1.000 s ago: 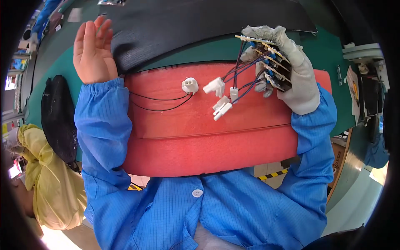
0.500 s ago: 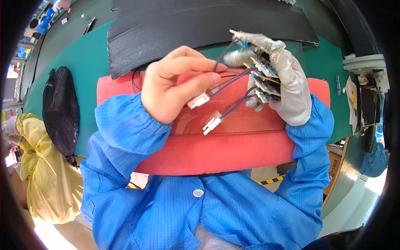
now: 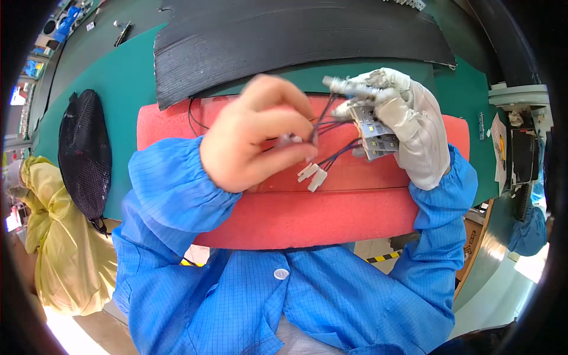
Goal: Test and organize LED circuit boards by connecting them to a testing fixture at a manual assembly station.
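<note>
My right hand (image 3: 411, 118), in a pale glove, is closed around several small circuit boards (image 3: 378, 145) held in a stack, light faces with small yellow-white parts showing. Dark wires (image 3: 338, 155) run leftward from the boards; two white plug connectors (image 3: 313, 176) dangle free at the ends of the lower ones. Bare and smeared by motion, my left hand (image 3: 257, 136) curls its thumb and fingers around other wires from the stack. A whitish connector shows partly between those fingers. Both hands are above a red foam pad (image 3: 302, 219).
A black sheet (image 3: 296, 41) lies across the green mat (image 3: 133, 77) beyond the pad. On the left rests a black mesh bag (image 3: 86, 154), near a person's yellow sleeve (image 3: 65, 236). A paper (image 3: 498, 142) with a pen lies at the right.
My right hand has turned the boards so their faces show more. The two hanging connectors have come together and shifted right. My left hand remains at the wires, its fingers more curled.
</note>
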Tool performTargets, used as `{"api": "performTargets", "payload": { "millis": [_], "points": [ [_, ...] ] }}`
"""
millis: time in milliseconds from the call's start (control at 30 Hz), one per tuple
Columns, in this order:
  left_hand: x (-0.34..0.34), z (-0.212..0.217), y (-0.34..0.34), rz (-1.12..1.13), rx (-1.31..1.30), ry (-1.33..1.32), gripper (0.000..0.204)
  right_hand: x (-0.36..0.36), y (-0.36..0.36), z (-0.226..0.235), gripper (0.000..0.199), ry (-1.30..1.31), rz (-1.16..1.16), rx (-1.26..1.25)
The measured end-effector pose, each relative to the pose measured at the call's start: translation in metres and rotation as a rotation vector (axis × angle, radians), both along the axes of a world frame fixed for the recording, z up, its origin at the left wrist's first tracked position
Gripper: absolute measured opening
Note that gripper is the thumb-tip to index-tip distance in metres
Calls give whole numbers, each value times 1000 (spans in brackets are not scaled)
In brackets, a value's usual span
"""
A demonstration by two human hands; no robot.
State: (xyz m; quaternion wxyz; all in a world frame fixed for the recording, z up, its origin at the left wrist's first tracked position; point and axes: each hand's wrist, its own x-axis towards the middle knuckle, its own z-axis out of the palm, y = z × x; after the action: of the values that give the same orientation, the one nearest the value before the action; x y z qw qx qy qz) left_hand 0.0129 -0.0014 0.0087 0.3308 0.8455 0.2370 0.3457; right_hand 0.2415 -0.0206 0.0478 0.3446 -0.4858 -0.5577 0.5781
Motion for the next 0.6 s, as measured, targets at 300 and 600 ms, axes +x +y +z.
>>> {"api": "performTargets", "payload": {
  "millis": [300, 600],
  "points": [
    [-4, -6, 0, 287, -435, -272, 8, 11, 0, 3, 57, -130, 160, -53],
    [2, -16, -4, 288, -217, -280, 10, 18, -10, 0, 56, -102, 3, 296]
  ]
}}
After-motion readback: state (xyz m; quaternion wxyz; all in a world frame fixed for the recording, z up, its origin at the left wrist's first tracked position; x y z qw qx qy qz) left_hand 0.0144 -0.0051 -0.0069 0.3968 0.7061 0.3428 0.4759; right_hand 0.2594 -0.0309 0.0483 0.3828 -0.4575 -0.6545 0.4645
